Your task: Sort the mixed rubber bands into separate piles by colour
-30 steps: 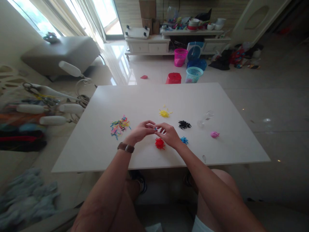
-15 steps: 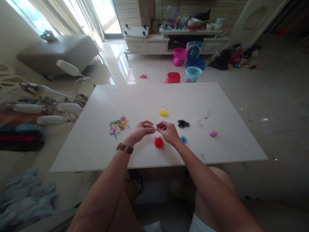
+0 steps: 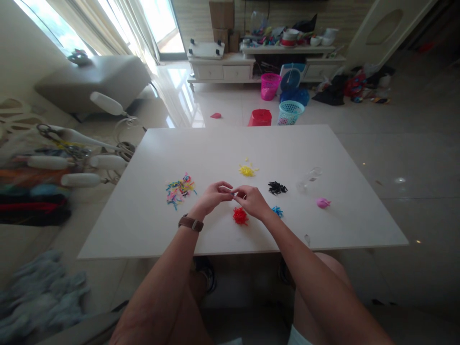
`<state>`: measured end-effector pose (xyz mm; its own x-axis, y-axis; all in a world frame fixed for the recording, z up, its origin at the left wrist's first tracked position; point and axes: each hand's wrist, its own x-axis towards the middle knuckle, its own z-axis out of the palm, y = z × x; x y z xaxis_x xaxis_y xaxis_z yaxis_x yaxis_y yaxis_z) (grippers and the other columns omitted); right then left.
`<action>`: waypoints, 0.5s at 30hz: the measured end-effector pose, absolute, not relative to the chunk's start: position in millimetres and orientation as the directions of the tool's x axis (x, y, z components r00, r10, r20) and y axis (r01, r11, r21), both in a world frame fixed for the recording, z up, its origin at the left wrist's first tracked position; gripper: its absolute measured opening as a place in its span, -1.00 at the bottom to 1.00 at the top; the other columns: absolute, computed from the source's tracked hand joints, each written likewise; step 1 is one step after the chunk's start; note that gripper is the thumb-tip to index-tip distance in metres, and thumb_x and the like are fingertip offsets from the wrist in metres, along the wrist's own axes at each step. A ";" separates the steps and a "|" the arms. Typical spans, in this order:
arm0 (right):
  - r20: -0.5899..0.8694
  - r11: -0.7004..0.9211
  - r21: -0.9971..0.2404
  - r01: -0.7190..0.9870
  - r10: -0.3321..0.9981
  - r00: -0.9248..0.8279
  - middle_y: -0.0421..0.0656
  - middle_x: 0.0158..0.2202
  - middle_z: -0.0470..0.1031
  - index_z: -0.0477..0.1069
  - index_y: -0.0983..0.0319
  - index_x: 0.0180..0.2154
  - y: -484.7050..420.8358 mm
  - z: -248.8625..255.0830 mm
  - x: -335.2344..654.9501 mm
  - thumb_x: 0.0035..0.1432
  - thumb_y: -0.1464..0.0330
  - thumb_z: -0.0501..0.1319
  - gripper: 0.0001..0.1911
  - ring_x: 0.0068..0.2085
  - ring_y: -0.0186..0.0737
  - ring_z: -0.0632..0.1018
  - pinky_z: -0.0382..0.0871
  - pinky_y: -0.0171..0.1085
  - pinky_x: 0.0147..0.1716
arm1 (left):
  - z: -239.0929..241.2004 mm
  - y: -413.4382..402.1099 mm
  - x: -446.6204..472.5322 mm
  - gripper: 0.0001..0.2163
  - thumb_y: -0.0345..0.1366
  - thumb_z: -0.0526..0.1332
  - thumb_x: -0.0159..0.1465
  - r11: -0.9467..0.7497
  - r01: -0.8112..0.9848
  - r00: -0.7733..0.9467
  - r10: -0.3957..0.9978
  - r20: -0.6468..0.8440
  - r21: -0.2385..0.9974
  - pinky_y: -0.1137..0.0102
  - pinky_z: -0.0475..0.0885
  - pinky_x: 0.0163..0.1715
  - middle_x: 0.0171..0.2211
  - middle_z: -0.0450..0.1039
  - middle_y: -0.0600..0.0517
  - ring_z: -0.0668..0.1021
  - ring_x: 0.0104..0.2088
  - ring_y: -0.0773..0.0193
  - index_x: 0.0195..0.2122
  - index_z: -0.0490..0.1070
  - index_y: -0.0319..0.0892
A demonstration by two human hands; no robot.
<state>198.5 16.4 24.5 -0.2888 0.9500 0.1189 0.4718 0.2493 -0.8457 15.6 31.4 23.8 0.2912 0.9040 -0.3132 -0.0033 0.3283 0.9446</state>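
My left hand (image 3: 212,197) and my right hand (image 3: 253,201) meet over the middle of the white table (image 3: 151,225), fingertips pinched together on a tiny piece too small to name. A red pile (image 3: 239,216) of small bits lies just below the hands. To the right are a blue pile (image 3: 276,211) and a black pile (image 3: 277,188). A yellow pile (image 3: 246,169) sits behind the hands, and a mixed-colour pile (image 3: 178,189) lies to the left. My left wrist wears a brown watch (image 3: 190,223).
A pink clump (image 3: 322,203) and a clear plastic piece (image 3: 309,177) lie on the table's right side. Beyond the table stand a red bin (image 3: 259,117), a teal basket (image 3: 289,111) and a pink basket (image 3: 269,86). A rack with white handles (image 3: 79,163) is at the left.
The hands stay pinched together in nearly the same spot. The view shifts slightly as my head moves.
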 end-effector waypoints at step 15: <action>0.080 0.131 -0.891 0.434 0.988 -0.133 -0.23 -0.48 0.52 0.48 0.21 -0.42 14.7 30.0 197.1 0.10 0.41 0.26 -0.94 -0.44 -0.31 0.51 0.34 -0.33 -0.39 | 30.1 28.0 15.2 -0.70 -0.35 0.47 -0.05 0.307 0.028 0.332 0.895 -0.298 0.951 0.35 0.40 -0.22 -0.42 0.57 0.02 0.55 -0.36 0.29 -0.28 0.51 -0.23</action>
